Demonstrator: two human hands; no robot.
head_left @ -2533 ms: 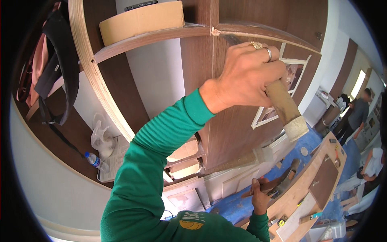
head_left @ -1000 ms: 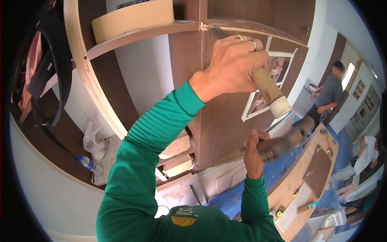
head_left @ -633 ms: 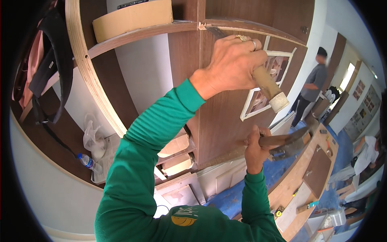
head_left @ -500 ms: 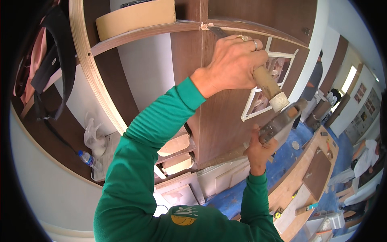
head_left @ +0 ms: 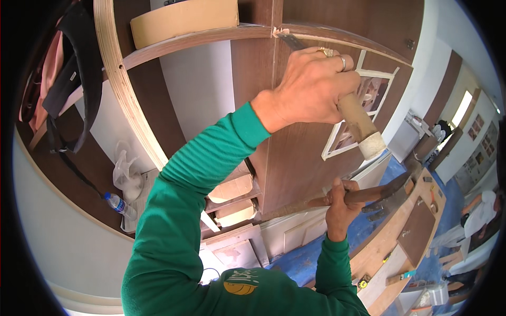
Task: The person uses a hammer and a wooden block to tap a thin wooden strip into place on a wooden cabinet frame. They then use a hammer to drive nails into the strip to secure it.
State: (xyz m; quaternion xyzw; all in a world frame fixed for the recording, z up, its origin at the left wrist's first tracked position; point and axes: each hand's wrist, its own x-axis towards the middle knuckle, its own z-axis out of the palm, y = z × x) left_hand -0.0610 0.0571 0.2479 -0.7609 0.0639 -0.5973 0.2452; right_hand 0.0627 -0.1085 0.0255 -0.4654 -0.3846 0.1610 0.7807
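My left hand is closed round a chisel with a thick wooden handle and a pale, worn butt end. The dark blade points up and left, its tip at the chipped wood where the shelf edge meets the upright of a brown cabinet. Lower and to the right, my right hand grips a hammer by its wooden handle. The hammer's dark head is blurred and stands well apart from the chisel's butt.
A cardboard box sits on the upper shelf. At left are hanging dark straps, a plastic bag and a water bottle. A workbench with tools and a brown panel stands at right; another person is beyond it.
The hammer has swung down and away from the chisel's butt, its handle now showing sideways. My left hand and chisel keep their hold at the shelf joint. The view has shifted slightly.
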